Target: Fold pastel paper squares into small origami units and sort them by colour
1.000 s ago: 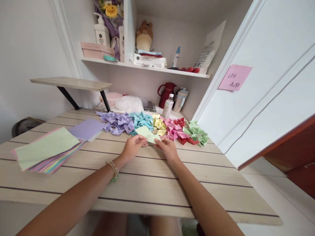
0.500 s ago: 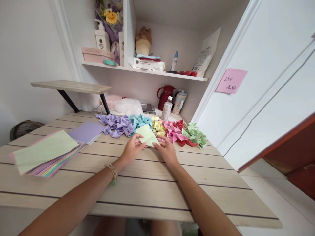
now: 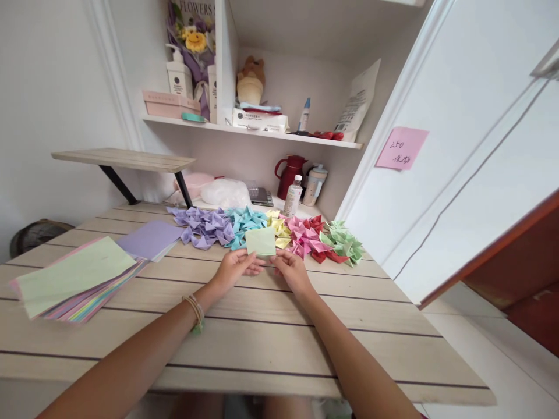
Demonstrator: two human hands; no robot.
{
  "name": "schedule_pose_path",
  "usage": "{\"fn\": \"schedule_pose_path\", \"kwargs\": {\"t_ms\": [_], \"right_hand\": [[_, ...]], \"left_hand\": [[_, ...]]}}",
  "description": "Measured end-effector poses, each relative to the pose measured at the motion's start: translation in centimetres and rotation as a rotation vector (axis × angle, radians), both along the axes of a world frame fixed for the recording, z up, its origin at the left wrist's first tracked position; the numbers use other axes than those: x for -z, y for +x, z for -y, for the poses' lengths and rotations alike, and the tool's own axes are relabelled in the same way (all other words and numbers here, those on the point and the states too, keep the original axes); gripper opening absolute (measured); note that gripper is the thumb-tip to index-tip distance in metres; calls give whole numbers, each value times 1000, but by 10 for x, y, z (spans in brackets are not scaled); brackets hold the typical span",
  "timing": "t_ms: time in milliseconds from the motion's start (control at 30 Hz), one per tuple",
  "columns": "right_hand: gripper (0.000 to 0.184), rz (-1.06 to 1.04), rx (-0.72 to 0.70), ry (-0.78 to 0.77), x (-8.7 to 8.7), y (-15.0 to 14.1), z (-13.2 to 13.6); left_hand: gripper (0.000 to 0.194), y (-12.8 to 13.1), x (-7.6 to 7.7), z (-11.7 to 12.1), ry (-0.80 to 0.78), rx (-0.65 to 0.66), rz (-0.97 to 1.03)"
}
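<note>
A small pale green sheet of paper (image 3: 261, 241) is held up above the table between both hands. My left hand (image 3: 236, 269) pinches its lower left corner between thumb and fingers. At the lower right corner, my right hand (image 3: 292, 269) grips it the same way. Just behind the paper lies a row of folded paper pieces: purple ones (image 3: 205, 226), blue ones (image 3: 245, 221), yellow ones (image 3: 279, 224), pink ones (image 3: 302, 235), red ones (image 3: 335, 256) and green ones (image 3: 345, 241).
A fanned stack of coloured paper (image 3: 78, 276) lies on the slatted table (image 3: 262, 343) at left, with purple sheets (image 3: 151, 238) beside it. Behind the row stand a bottle (image 3: 293, 196), a red jug (image 3: 290, 176) and a tumbler (image 3: 314, 185). A raised wooden stand (image 3: 124, 158) is at back left.
The green paper has turned from a slanted, diamond-like position to edge-on level and now looks like a smaller rectangle. Both hands have shifted slightly lower, still at its corners. The view has tilted a little.
</note>
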State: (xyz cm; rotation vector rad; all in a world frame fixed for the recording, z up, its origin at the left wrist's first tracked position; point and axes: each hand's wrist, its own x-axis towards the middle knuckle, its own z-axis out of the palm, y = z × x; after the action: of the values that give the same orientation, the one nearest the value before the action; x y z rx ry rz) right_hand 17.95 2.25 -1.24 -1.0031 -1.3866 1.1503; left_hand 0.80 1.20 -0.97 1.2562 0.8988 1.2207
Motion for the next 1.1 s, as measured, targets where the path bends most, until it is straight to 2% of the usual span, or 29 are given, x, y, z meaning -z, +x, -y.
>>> {"fn": "schedule_pose_path", "kwargs": {"t_ms": [100,233,300,367,467,533,633,733,833,967,1100], "right_hand": [[35,-87,-87,-3,-3,-3,3],[36,-115,-180,70,-5,-3,4],[31,-79,-166,86,-5,-1,2],[23,-55,-99,62,-4,1,0],[26,-79,-22,16,-2,3,-2],[27,-133,-31,-4,-2,3,-2],[30,-191,-86,-33,-3,1,0],[34,-162,-153,-11,-5,-2,3],[35,-118,-181,76,-6,-3,4],[21,-82,-122,120,-4,-2,1],[29,-114,-38,38,-1,-2,0]], "left_hand": [[30,0,1,-1,19,2,80],[38,-2,1,-4,79,-58,45],[39,-3,1,-4,113,-88,2],[33,-4,0,-4,134,-108,-66],[27,-5,1,-4,134,-144,-184],[27,-5,3,-4,120,-160,-206],[25,-5,3,-5,119,-161,-177],[25,-5,2,-4,151,-171,-122],[39,-3,1,-2,120,-148,-34],[54,-2,-2,0,20,-107,16],[47,-4,-4,-1,3,-157,29]]}}
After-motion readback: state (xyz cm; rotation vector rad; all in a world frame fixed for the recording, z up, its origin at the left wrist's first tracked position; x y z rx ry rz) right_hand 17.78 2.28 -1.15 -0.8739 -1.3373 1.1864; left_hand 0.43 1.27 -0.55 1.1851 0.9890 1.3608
